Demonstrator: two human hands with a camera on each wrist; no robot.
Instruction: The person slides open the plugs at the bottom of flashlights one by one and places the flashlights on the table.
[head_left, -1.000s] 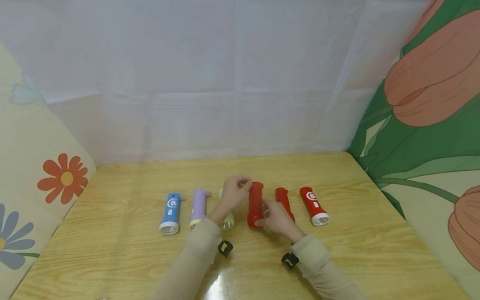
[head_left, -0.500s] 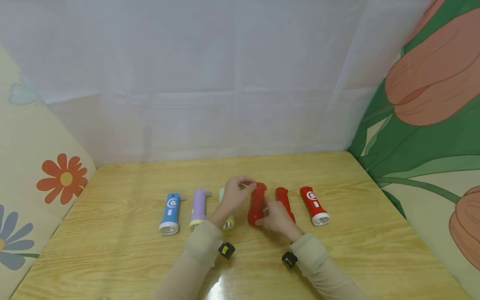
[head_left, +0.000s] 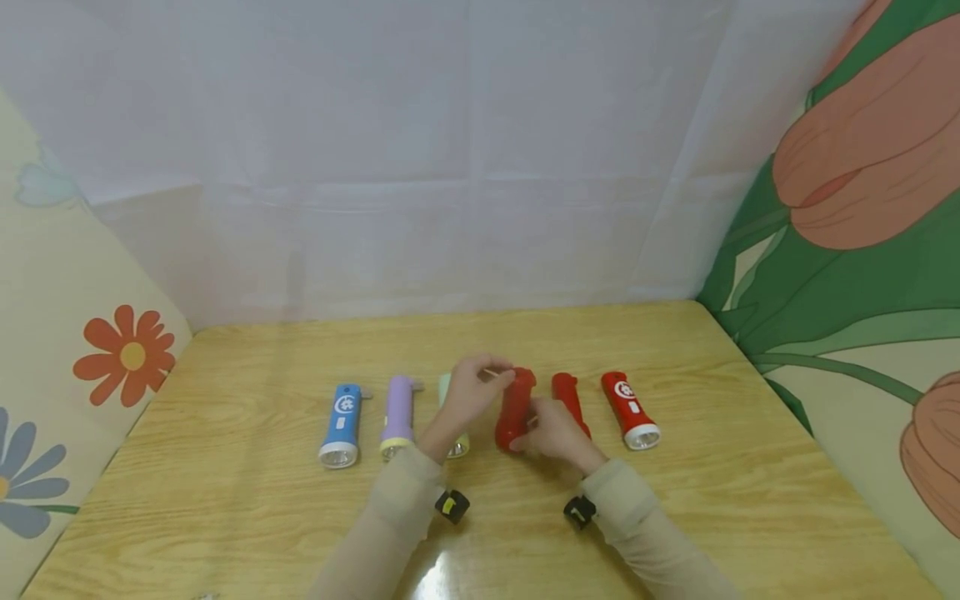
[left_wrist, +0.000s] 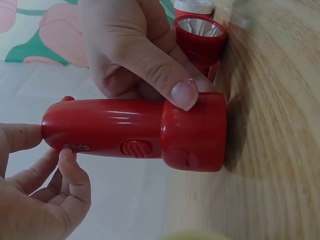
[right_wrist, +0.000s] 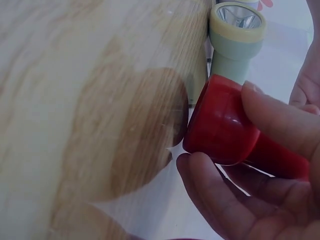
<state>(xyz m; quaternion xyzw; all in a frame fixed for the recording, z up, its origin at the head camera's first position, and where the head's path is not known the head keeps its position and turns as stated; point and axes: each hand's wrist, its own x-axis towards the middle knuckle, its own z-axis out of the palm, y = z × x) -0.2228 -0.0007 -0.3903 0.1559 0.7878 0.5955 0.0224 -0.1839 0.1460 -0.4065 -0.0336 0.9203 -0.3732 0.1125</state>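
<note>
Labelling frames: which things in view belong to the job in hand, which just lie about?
In the job:
glossy all-red cylindrical flashlight
left hand, at tail end
right hand, at lamp end

Apparently lying about:
blue cylindrical flashlight with white rim
lilac cylindrical flashlight with yellow rim
pale green flashlight with yellow rim
second all-red flashlight
red flashlight with white rim

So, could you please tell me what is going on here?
A person's left hand pinches the tail of a red flashlight, while the right hand grips its head, which points down toward the table. Five more lie in a row: a blue flashlight, a purple flashlight and a pale green flashlight to the left, another red flashlight and a red-and-white flashlight to the right.
</note>
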